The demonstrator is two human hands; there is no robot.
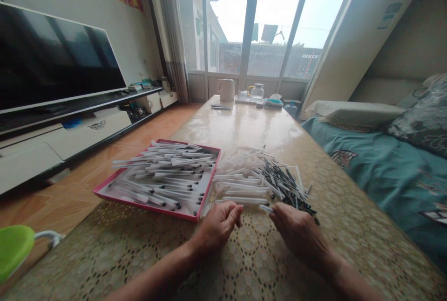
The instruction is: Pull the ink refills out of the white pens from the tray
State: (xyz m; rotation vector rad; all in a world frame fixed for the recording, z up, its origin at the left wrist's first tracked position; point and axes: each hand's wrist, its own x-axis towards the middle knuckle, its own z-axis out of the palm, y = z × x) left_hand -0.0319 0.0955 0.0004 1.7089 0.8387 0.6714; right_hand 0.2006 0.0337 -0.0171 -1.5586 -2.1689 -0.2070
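Note:
My left hand (219, 224) rests on the table with its fingers curled and pinched, at the near edge of a pile of white pen barrels (240, 181). My right hand (297, 231) is closed on a thin white pen part whose tip shows at its fingers, beside a heap of dark refills (287, 183). What the left fingers pinch is hidden. A pink tray (146, 204) to the left holds several assembled white pens (164, 173).
The long table (251, 128) has a patterned lace cover (251, 254) at my end. At its far end stand a white jug (226, 89), a glass jar (257, 91) and small items. A TV (52, 58) is at the left, a teal bed (394, 170) at the right, a green object (14, 249) at the lower left.

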